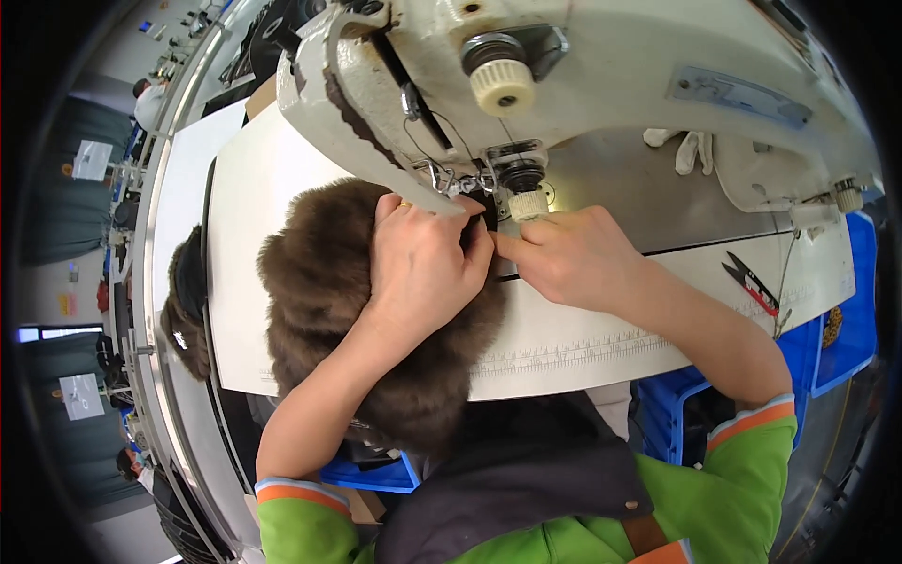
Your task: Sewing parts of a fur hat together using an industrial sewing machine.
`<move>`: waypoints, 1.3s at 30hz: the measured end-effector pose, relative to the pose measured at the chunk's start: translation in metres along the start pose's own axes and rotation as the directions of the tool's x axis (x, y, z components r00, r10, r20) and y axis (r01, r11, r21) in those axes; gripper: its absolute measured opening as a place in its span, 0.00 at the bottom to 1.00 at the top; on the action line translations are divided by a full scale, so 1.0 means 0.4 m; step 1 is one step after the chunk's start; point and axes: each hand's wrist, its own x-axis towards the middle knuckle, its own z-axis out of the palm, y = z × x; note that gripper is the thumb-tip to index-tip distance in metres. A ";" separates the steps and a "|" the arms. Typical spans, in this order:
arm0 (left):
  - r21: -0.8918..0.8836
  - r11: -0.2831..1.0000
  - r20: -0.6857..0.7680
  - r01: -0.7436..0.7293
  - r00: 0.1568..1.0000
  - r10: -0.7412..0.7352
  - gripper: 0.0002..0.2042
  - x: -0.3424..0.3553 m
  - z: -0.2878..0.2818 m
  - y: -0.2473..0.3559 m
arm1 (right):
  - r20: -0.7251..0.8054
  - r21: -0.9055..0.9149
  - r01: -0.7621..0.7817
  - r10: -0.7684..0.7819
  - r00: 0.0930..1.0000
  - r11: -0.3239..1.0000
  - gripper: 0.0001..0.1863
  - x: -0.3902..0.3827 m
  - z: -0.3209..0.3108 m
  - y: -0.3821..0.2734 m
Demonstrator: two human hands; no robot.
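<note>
A brown furry piece (315, 273), which looks like a fur hat, lies on the white sewing table and hangs over its front edge. My left hand (427, 249) rests on the fur, thumb and fingers closed on a dark edge of it beside the needle area. Close by, my right hand (573, 254) is closed, its fingertips pinched at the same dark edge just below a cream knob. Above both hands stands the head of a white sewing machine (611, 66). The presser foot and the stitching spot are partly hidden by my fingers.
Thread snips (752, 282) with red handles lie on the table at the right. White gloves (691, 150) rest behind the machine arm. Blue bins (672, 414) stand below the front edge. Another furry hat (183, 320) sits at the left, and people work in the background.
</note>
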 end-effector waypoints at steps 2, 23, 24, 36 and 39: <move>0.043 0.998 0.075 0.045 0.996 -0.048 0.08 -0.005 -0.019 0.013 | 0.103 0.090 0.058 -0.067 0.992 0.994 0.10 0.006 -0.016 0.004; -0.055 0.992 0.044 -0.113 0.992 0.115 0.05 -0.019 -0.010 -0.002 | 0.055 0.071 0.010 -0.014 0.998 0.997 0.15 -0.016 0.000 -0.015; -0.055 0.992 0.044 -0.112 0.992 0.114 0.05 -0.021 -0.011 -0.001 | 0.056 0.070 0.011 -0.015 0.998 0.997 0.15 -0.016 -0.003 -0.017; -0.079 0.993 0.037 -0.084 0.996 0.087 0.09 -0.035 -0.004 -0.006 | 0.087 -0.027 0.021 -0.018 0.996 0.999 0.08 -0.003 -0.027 -0.040; -0.066 0.997 0.038 -0.037 0.998 0.040 0.05 -0.018 -0.007 0.003 | 0.080 -0.109 0.036 -0.028 0.996 0.993 0.09 -0.004 -0.032 -0.040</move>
